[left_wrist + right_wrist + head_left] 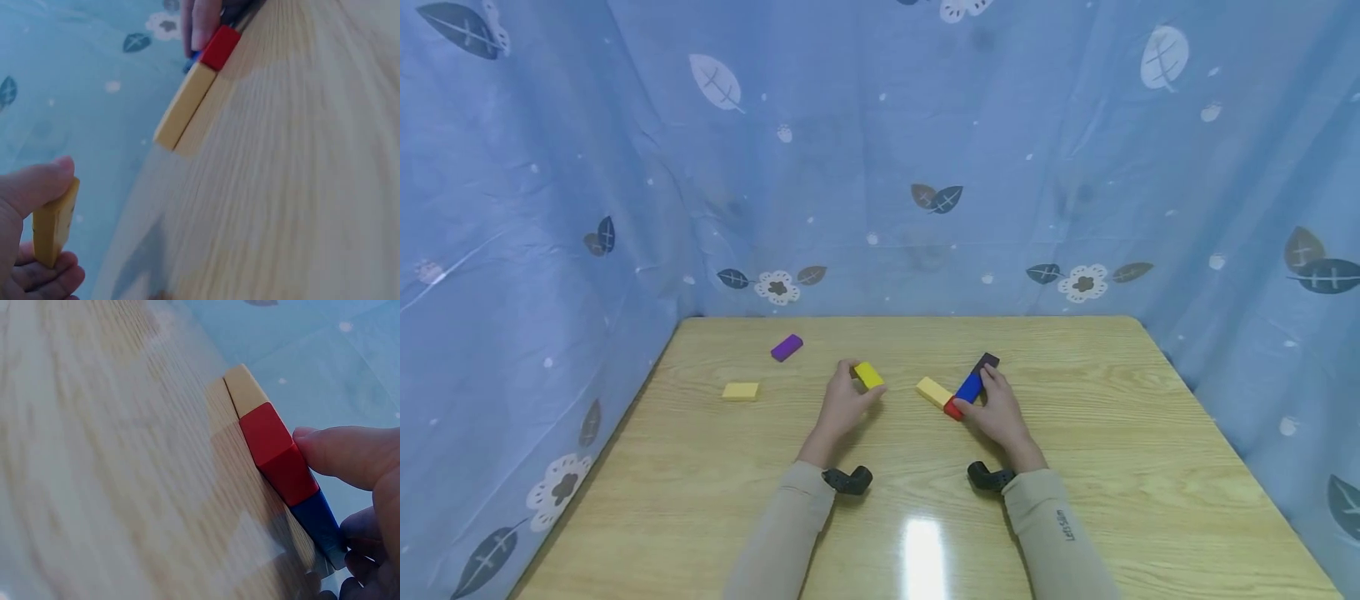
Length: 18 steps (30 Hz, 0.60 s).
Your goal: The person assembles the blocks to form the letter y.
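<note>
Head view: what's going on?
A person's left hand pinches a yellow block. The right hand holds the blue block, thumb against the red block; a black block adjoins the blue's far end, and a pale block meets the red at an angle. A purple block and another pale block lie apart.

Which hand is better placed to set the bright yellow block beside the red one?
Probably the left hand: it holds the bright yellow block, while the right hand touches the red block and blue block.
</note>
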### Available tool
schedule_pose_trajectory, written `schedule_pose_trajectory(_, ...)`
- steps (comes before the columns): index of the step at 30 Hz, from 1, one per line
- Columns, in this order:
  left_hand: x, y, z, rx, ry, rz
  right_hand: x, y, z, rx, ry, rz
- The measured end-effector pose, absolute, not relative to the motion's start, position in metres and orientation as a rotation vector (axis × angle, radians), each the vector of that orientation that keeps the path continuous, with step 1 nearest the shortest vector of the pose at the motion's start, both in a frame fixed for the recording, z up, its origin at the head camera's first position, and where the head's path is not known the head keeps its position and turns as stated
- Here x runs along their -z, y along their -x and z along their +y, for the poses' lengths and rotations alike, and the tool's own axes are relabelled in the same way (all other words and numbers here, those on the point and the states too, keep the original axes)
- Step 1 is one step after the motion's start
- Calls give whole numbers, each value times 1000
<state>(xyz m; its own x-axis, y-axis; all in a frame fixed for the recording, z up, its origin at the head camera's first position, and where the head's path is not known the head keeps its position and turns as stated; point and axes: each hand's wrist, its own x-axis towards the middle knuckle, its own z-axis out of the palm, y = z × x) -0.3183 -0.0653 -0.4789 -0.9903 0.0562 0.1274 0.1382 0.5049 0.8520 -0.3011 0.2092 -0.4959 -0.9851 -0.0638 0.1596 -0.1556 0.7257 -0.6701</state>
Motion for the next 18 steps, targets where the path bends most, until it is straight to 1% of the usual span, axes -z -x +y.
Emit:
schedule_pose_trajectory(6,484,332,-45,1533,206,-2677,497,305,208,-1094,-172,-2844)
schedule_pose_trajectory(18,495,345,-11,1485,118,-2665,498,305,209,-1115,-149,-2843)
